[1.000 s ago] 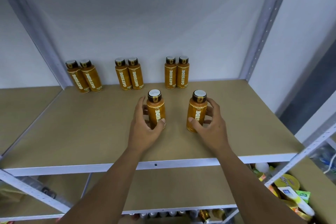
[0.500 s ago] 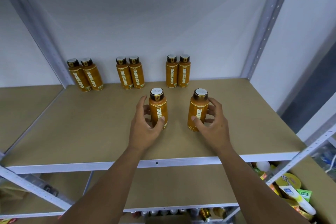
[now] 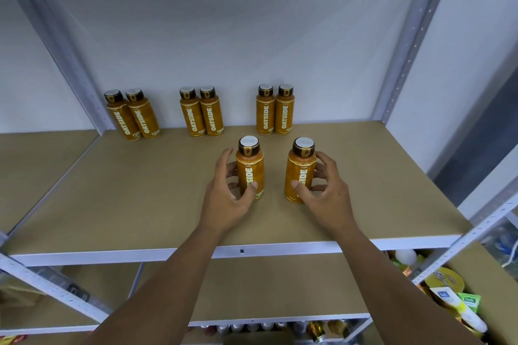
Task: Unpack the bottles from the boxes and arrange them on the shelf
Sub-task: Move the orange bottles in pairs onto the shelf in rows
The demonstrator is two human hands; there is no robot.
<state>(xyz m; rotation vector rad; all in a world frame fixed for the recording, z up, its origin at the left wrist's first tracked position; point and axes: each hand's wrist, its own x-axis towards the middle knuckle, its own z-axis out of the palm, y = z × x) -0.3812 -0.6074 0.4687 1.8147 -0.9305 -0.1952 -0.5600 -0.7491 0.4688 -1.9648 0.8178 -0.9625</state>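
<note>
Two orange Oatside bottles with dark caps stand upright mid-shelf on the brown shelf board (image 3: 134, 193). My left hand (image 3: 227, 200) curls round the left bottle (image 3: 250, 161), thumb on its label and fingers behind it. My right hand (image 3: 329, 196) holds the right bottle (image 3: 301, 165) the same way. A hand-wide gap separates the two bottles. Along the back wall stand three pairs of the same bottles: a left pair (image 3: 131, 116), a middle pair (image 3: 201, 113) and a right pair (image 3: 275, 110), the last just behind the held bottles.
Grey metal uprights (image 3: 409, 42) frame the shelf at both back corners. A lower shelf (image 3: 266, 288) lies beneath, with several cans (image 3: 252, 326) below that. At the lower right, a cardboard box (image 3: 476, 269) holds mixed packets and tubs.
Both hands stay round the two standing bottles. The fingers look slightly looser than a second ago. The bottles have barely shifted.
</note>
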